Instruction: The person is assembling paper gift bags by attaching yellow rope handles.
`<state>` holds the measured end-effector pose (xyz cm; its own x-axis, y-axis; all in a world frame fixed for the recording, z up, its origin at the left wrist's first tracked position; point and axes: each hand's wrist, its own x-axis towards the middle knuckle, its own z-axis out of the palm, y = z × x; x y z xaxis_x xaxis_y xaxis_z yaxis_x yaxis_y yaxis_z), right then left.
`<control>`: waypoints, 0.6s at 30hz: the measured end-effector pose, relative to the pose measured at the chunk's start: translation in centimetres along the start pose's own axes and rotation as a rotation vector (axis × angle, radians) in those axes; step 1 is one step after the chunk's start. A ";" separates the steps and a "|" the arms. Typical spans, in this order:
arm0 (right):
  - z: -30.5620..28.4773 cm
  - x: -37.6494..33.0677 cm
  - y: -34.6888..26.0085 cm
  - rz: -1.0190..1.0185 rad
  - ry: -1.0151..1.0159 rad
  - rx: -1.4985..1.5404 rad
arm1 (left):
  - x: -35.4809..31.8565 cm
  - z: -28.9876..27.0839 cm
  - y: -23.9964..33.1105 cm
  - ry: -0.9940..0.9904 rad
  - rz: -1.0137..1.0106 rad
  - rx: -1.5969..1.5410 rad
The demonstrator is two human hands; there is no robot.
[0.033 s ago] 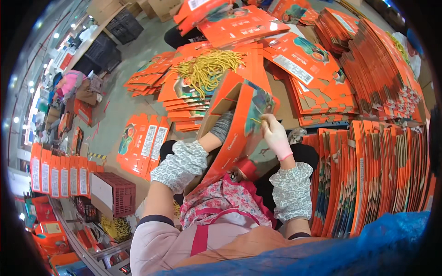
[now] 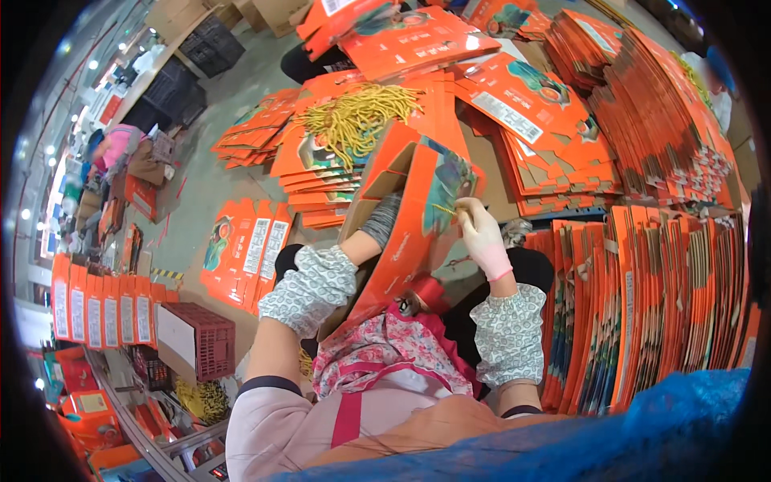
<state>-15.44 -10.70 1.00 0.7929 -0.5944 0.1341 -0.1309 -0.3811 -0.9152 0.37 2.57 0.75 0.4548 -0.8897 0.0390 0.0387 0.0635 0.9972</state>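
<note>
An open orange cardboard box (image 2: 399,249) stands tilted over my lap, its flaps up and its brown inside showing. My left hand (image 2: 383,222), in a grey knitted glove, reaches into the box; its fingers are hidden behind the panel. On the box's right side, my right hand (image 2: 482,233), in a white glove with a pink cuff, pinches the end of a yellow cord (image 2: 443,210) that emerges from the printed panel. A heap of such yellow cords (image 2: 361,116) lies on stacked flat boxes just beyond.
Stacks of flat orange cartons (image 2: 554,161) lie ahead and to the right. A long row of cartons on edge (image 2: 642,305) stands by my right arm. At the left are a dark red plastic crate (image 2: 215,341) and upright boxes (image 2: 104,309). A person in pink (image 2: 120,145) is farther off.
Almost nothing differs. The view has shifted very slightly, and both hands keep their places at the box.
</note>
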 end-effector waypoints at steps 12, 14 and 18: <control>-4.8 -4.9 -6.7 0.266 -0.041 0.475 | 1.0 -0.5 0.5 -0.108 0.104 0.805; -7.9 -6.6 -8.1 0.315 0.085 0.614 | 0.8 -0.5 0.7 -0.129 0.137 0.811; -14.8 -10.5 -8.2 -0.209 0.431 1.190 | -0.4 -1.3 1.0 -0.153 0.196 0.807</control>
<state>-31.48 -11.80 12.67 0.4494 -0.8651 0.2229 0.7586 0.2378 -0.6066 1.37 3.57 1.68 0.2589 -0.9515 0.1664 -0.7025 -0.0672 0.7085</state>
